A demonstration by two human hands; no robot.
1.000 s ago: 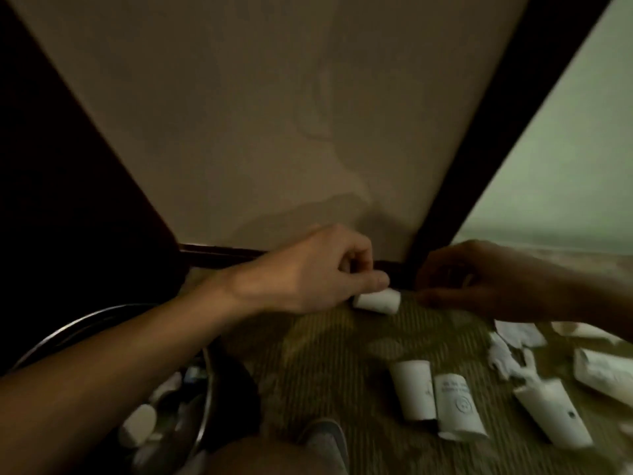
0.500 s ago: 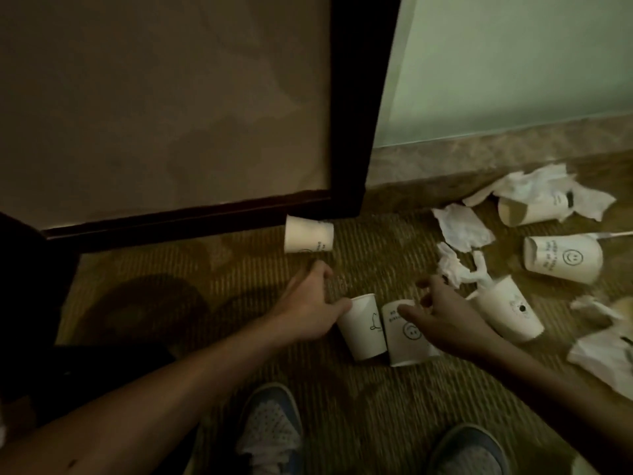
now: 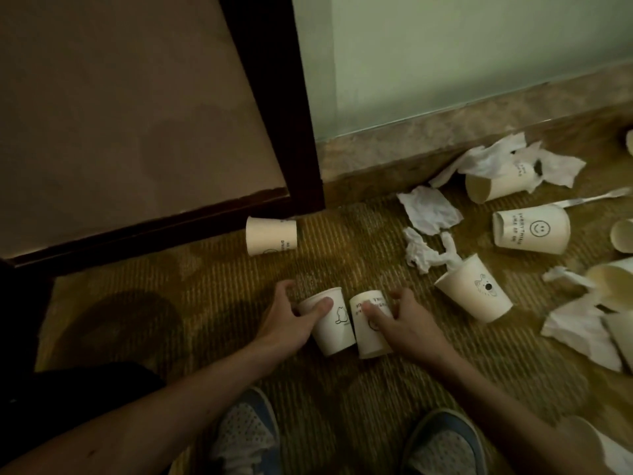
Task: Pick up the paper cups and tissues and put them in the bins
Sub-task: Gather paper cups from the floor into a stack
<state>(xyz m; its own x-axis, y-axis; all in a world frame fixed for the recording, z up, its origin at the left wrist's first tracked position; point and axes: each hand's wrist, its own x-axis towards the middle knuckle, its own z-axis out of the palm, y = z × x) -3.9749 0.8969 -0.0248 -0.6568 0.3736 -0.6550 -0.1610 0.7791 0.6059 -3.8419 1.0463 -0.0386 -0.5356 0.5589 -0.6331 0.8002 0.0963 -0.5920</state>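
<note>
Two white paper cups lie side by side on the carpet in front of my feet. My left hand [image 3: 290, 320] grips the left cup [image 3: 334, 329], thumb across its side. My right hand [image 3: 406, 323] grips the right cup [image 3: 370, 332], thumb on its top. Another cup [image 3: 270, 235] lies by the dark door frame. A cup with a tissue stuffed in it [image 3: 476, 293] lies to the right. A smiley cup [image 3: 532, 228] and crumpled tissues [image 3: 430, 209] lie farther right. No bin is in view.
A dark door frame [image 3: 291, 108] and a beige panel stand at the back left, a pale wall with a stone skirting at the back right. More cups and tissues [image 3: 579, 330] crowd the right edge. My two shoes [image 3: 246, 437] are at the bottom.
The view swung away from the bin and the far cup to the litter by the wall. Both hands came down and closed round the two cups lying side by side.
</note>
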